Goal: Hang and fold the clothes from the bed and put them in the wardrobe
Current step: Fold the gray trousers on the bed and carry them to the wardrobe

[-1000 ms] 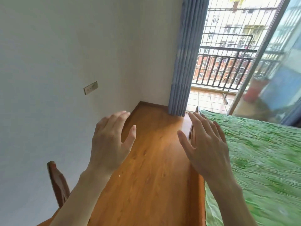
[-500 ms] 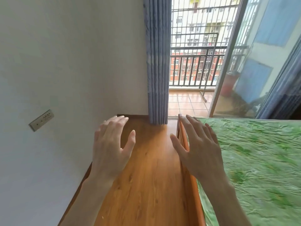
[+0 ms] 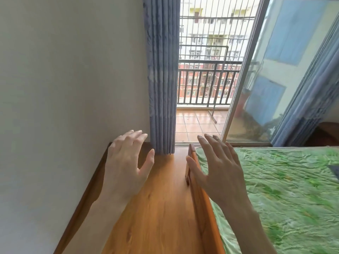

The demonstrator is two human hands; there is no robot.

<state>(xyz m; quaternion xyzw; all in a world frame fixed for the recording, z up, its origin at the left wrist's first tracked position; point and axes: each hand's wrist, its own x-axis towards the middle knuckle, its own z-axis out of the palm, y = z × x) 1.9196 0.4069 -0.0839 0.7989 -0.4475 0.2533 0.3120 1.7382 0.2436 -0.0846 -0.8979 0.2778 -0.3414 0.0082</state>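
Both hands are up and empty: the left hand hovers over the wooden floor, the right hand over the bed's wooden side rail, fingers spread apart and holding nothing. The bed wears a crumpled green sheet. No clothes in sight except maybe a dark corner at its right edge. Expect soft, light, floppy fabric; best pinched at shoulders or waistband.
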